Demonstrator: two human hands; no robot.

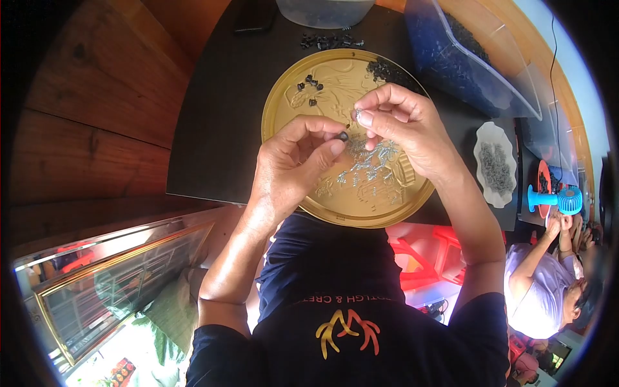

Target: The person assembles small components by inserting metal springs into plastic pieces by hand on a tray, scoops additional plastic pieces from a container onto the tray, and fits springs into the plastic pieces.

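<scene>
Over a round gold tray (290,116), my left hand (291,158) pinches a small black plastic part (342,137) between thumb and fingertips. My right hand (406,126) is closed in a pinch just beside it, on a tiny metallic piece (358,114) that looks like a spring. The two fingertips are close together but apart. Below them on the tray lies a spread of small metal springs (369,166). Several loose black parts (312,84) sit at the tray's far left, and a pile of tiny black pieces (385,69) lies at its far right.
Black parts (332,42) lie on the dark table (219,122) behind the tray, near a clear container (325,13). At the right stand a large clear bin (464,64), a white dish of springs (495,164) and a blue fan (561,199). Another person (541,290) sits at right.
</scene>
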